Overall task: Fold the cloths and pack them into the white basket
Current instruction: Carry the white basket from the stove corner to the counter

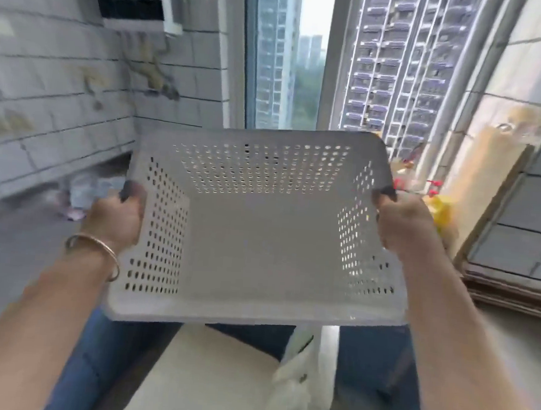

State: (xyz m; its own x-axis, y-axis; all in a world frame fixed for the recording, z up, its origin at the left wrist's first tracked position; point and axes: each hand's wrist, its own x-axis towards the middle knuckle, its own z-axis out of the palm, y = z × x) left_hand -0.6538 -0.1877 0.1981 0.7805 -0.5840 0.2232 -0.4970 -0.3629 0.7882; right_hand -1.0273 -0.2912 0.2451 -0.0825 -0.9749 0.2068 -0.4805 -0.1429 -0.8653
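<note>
The person held the white basket (260, 236) up in front of them with both hands, clear of any surface, its open top tipped toward their face so the bare floor of it and the rows of small holes in its walls were plain to see. The left hand (114, 216) gripped the left rim, its thumb (127, 191) hooked over the edge and the other fingers hidden behind the wall; a thin metal bangle (94, 255) sat on that wrist. The right hand (404, 223) gripped the right rim the same way, fingers curled around the edge. Nothing lay inside the basket. Below it, between the person's knees in blue jeans (376, 372), a white cloth (306, 386) hung crumpled over a pale cream surface (205, 379). The whole view was blurred. Behind the basket stood a tall window (292, 56) looking onto high-rise blocks, with grey tiled wall (46, 93) to the left. To the right a wooden board (487, 200) leaned against the wall, and something yellow (441, 213) with red bits showed just past the right hand, too smeared to make out.
</note>
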